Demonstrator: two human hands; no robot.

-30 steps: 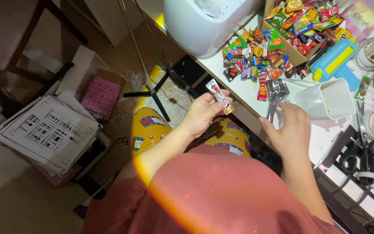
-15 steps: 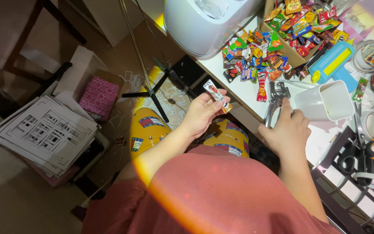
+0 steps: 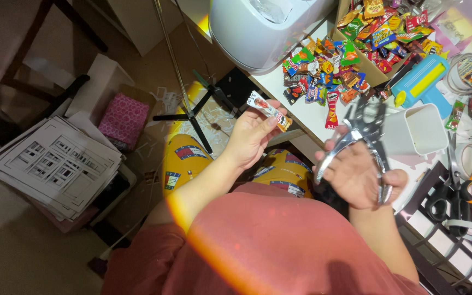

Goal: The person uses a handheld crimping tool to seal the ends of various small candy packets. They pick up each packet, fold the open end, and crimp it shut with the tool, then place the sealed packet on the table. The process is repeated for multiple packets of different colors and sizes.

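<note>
Left hand (image 3: pixel 249 139) pinching small snack packet (image 3: pixel 269 110), right hand (image 3: pixel 359 175) gripping metal hole punch (image 3: pixel 364 145), candy pile (image 3: pixel 350 60) nearby

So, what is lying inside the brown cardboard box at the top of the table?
The cardboard box holds many small colourful candy packets, heaped up. More packets have spilled onto the white table beside it. The heap covers the box's bottom and whatever lies deeper.

dim floor, orange lens flare
</note>
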